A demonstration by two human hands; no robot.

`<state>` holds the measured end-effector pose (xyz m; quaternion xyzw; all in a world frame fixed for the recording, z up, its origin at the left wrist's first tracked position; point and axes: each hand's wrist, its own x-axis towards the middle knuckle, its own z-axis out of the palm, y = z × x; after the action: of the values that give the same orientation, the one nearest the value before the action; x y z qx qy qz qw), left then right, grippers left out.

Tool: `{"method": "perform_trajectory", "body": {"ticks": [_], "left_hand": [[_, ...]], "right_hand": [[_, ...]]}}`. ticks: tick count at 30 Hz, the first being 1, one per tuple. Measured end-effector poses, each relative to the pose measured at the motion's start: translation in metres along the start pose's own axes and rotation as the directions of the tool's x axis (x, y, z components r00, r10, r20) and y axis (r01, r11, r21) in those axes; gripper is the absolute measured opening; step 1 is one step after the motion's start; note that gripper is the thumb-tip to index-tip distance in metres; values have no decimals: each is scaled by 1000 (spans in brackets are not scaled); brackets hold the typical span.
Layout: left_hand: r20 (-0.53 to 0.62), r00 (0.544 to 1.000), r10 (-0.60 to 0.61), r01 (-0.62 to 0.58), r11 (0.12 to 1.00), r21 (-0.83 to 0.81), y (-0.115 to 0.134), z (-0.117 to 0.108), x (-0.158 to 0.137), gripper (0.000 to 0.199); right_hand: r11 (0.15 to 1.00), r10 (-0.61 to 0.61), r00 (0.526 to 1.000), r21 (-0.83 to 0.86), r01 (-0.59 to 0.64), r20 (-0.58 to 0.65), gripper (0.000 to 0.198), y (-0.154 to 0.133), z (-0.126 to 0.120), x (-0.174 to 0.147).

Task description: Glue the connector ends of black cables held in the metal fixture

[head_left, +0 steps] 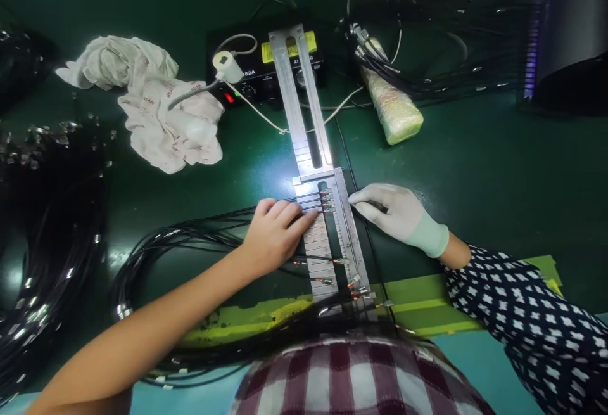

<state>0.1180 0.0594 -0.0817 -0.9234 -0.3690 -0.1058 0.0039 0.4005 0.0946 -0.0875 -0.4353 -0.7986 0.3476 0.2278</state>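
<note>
My bare left hand [275,237] presses with curled fingers on several black cables [237,212] at the left edge of a slotted metal jig [323,231]. The cable ends lie side by side across the slot, with small connectors and bits of orange wire [327,201] at their tips. My right hand [396,215], in a white glove with a green cuff, has thumb and forefinger brought together at the jig's right-hand bar [349,231]. Whatever lies between those fingertips is too small to make out. More cable ends [361,291] cross the jig's near end.
A black control box [266,79] stands behind the jig, with a white lamp head [227,66] before it. Crumpled white cloth [171,123] lies to the left. A wrapped yellowish block [394,111] sits at back right. Dark cable bundles [47,244] fill the left side.
</note>
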Motion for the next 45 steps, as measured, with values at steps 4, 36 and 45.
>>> {"method": "perform_trajectory", "body": {"ticks": [4, 36, 45], "left_hand": [[24, 1000, -8, 8, 1000, 3, 0, 4, 18, 38], [-71, 992, -105, 90, 979, -184, -6, -3, -21, 24], [-93, 992, -84, 74, 992, -102, -2, -7, -25, 34]], "right_hand": [[997, -76, 997, -21, 76, -13, 18, -1, 2, -8], [997, -81, 997, -9, 81, -9, 14, 2, 3, -9], [995, -95, 995, -7, 95, -13, 14, 2, 2, -9]]}}
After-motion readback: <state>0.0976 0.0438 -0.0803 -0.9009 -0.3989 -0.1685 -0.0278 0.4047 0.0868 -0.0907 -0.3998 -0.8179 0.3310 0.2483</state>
